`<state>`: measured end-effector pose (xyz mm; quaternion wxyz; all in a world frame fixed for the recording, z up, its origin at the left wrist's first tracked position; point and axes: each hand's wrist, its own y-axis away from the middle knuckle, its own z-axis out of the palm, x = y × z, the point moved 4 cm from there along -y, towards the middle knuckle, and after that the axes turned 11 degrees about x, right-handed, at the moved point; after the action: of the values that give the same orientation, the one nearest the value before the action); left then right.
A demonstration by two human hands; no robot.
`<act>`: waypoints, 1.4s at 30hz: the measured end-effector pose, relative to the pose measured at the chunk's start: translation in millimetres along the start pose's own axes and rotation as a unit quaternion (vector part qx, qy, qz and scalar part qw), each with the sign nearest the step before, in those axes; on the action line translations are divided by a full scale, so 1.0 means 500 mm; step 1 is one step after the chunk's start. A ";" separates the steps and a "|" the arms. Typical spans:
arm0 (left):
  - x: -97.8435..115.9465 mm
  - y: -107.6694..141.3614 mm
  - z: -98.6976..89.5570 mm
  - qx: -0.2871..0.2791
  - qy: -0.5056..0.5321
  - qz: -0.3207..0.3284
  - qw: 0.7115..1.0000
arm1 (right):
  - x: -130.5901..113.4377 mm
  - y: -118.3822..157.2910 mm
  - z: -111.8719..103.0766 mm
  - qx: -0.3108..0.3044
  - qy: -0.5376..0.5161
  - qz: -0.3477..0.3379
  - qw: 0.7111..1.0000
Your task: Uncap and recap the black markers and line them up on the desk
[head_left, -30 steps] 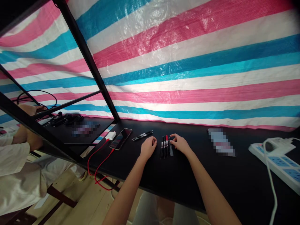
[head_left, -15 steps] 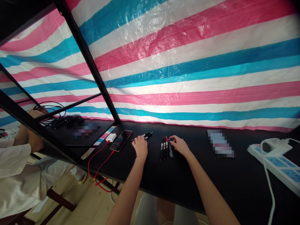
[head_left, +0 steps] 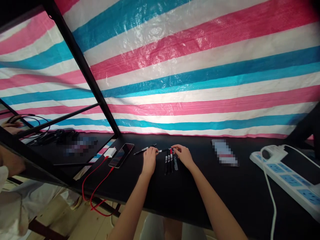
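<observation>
Several pens (head_left: 168, 164) stand side by side in a row on the black table (head_left: 197, 196), one with a red top. My left hand (head_left: 150, 160) has its fingers closed on one end of a black pen (head_left: 163, 151), which lies crosswise at the top of the row. My right hand (head_left: 183, 155) is at the row's upper right, its bent fingertips near the pen tops; what they hold, if anything, is too small to tell. Another pen (head_left: 140, 151) rests on the table left of my left hand.
A phone (head_left: 121, 155) and a white charger (head_left: 110, 152) with red cables lie at the left. A blurred packet (head_left: 224, 152) and a white power strip (head_left: 287, 178) are at the right. Behind the black frame, a person handles dark cables (head_left: 56, 136).
The view has shifted right. My left hand has drawn a pen rightward from the loose ones toward the row, and my two hands are closer together.
</observation>
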<state>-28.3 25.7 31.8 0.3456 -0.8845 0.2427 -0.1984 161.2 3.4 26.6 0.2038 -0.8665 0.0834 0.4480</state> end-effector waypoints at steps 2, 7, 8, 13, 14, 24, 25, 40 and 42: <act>-0.001 -0.004 -0.006 0.018 0.055 -0.027 0.998 | 0.004 -0.001 0.009 -0.021 -0.007 0.002 1.000; -0.023 -0.009 -0.018 0.064 0.137 -0.108 0.983 | -0.003 0.008 0.038 -0.079 -0.113 0.000 0.990; -0.022 -0.009 -0.019 0.065 0.144 -0.109 0.981 | -0.008 0.010 0.044 -0.091 -0.158 0.002 0.983; 0.002 -0.002 -0.023 0.070 0.146 -0.065 0.985 | -0.026 0.015 0.060 -0.089 -0.312 0.039 0.945; 0.007 0.000 -0.023 0.072 0.139 -0.047 0.987 | -0.028 0.016 0.061 -0.088 -0.326 0.043 0.940; 0.030 0.001 -0.018 -0.001 0.109 0.028 0.994 | -0.045 0.019 0.035 -0.069 -0.362 0.035 0.929; 0.034 0.001 -0.018 -0.011 0.106 0.036 0.994 | -0.045 0.019 0.034 -0.067 -0.357 0.033 0.931; 0.024 -0.002 -0.022 -0.017 0.082 0.003 0.996 | 0.042 -0.007 -0.067 0.346 -0.273 0.090 0.893; 0.020 -0.003 -0.024 -0.017 0.068 -0.015 0.997 | 0.070 -0.014 -0.085 0.369 -0.248 0.124 0.887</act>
<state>-26.2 15.0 42.8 0.3101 -0.8782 0.2557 -0.2593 215.4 -7.2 22.2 0.4659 -0.5719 0.2959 0.6069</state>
